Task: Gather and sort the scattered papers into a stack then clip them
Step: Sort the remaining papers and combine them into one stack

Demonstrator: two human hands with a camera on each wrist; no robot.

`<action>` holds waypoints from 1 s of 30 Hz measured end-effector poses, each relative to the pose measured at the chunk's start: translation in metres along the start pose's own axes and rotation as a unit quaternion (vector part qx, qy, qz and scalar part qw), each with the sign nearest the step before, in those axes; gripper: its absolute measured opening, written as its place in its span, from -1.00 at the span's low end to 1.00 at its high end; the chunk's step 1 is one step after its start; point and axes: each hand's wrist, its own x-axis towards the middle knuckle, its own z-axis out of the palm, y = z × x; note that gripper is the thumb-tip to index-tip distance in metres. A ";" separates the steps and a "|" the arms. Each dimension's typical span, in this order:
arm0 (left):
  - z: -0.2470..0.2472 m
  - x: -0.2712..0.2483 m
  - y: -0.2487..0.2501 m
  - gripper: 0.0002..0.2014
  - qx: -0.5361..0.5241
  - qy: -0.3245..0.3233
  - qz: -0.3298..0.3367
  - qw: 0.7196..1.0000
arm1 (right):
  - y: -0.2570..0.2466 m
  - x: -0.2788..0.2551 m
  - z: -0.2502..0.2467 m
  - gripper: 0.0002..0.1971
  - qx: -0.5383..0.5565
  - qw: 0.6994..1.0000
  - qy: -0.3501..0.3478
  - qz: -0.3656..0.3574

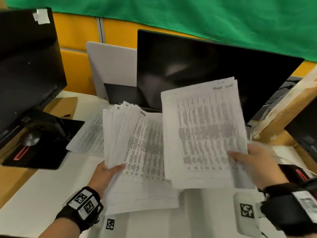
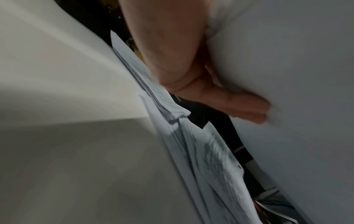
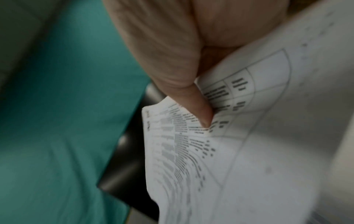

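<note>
In the head view my left hand (image 1: pixel 109 170) grips a fanned bundle of printed sheets (image 1: pixel 120 133) by its lower edge, thumb on top. My right hand (image 1: pixel 247 160) pinches a second sheaf of table-printed papers (image 1: pixel 204 133), raised and tilted above the desk. Beneath both lies a loose pile of papers (image 1: pixel 142 194) on the white desk (image 1: pixel 34 194). Another sheet (image 1: pixel 89 136) rests further left. In the right wrist view my thumb (image 3: pixel 199 109) presses on the printed papers (image 3: pixel 249 136). The left wrist view shows fingers (image 2: pixel 245 106) behind a blank sheet (image 2: pixel 287 75). No clip is visible.
A black monitor (image 1: pixel 205 69) stands right behind the papers. A second monitor (image 1: pixel 25 66) with its stand base (image 1: pixel 42 145) occupies the left. A cardboard box (image 1: pixel 283 114) sits at the right. A white device with a marker tag (image 1: pixel 247 212) lies near my right wrist.
</note>
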 end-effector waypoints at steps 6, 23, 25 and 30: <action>0.037 -0.019 0.004 -0.80 -0.057 -0.032 0.018 0.998 | 0.071 0.008 0.058 -0.66 0.041 0.991 -0.099 0.079; 0.171 -0.020 0.020 -0.59 0.135 -0.242 -0.012 0.961 | 0.110 0.042 -0.034 -0.65 0.197 0.951 -0.167 0.172; 0.172 -0.005 0.014 -0.48 0.338 -0.178 0.036 0.924 | 0.113 0.047 -0.050 -0.59 0.205 0.958 -0.127 0.153; 0.163 0.015 -0.011 -0.26 0.640 -0.134 -0.014 0.756 | 0.124 0.063 -0.080 -0.53 0.208 0.966 -0.076 0.134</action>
